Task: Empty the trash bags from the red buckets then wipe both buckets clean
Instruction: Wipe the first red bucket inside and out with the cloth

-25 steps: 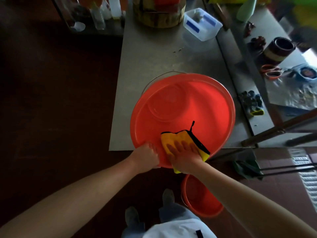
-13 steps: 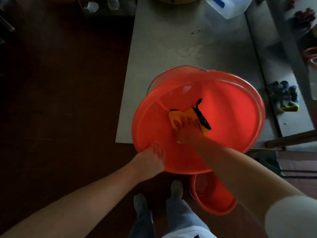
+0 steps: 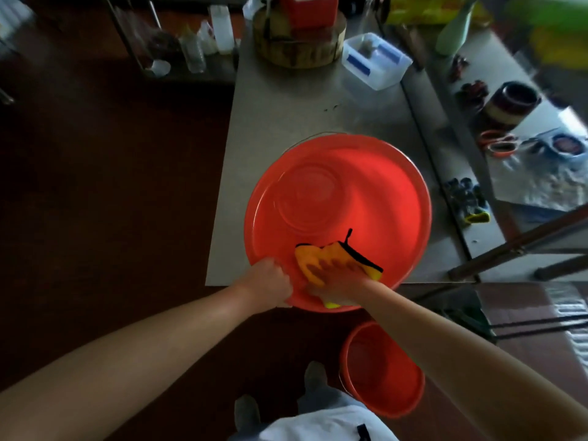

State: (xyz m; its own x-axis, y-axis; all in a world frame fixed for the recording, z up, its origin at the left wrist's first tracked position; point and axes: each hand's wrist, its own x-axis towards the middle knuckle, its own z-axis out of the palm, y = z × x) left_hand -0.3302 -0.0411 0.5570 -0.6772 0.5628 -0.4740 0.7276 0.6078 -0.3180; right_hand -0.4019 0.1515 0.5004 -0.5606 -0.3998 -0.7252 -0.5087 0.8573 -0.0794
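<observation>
On surface (image 3: 286, 106) edge: big red bucket (image 3: 366, 192), tipped twd person. At its 7 o'clock left hand (image 3: 270, 281) clamps rim; at 6 right hand (image 3: 337, 280), fingers flat & apart, presses yellow cloth (image 3: 313, 254) inside; second red bucket (image 3: 385, 377) on floor (image 3: 95, 186), 5 o'clock.

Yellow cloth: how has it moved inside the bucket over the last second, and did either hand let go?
The right hand pushed the yellow cloth deep toward the bottom of the red bucket, then drew it back to the near wall by the rim. Nothing was let go. The left hand kept gripping the near rim; the second bucket did not move.
</observation>
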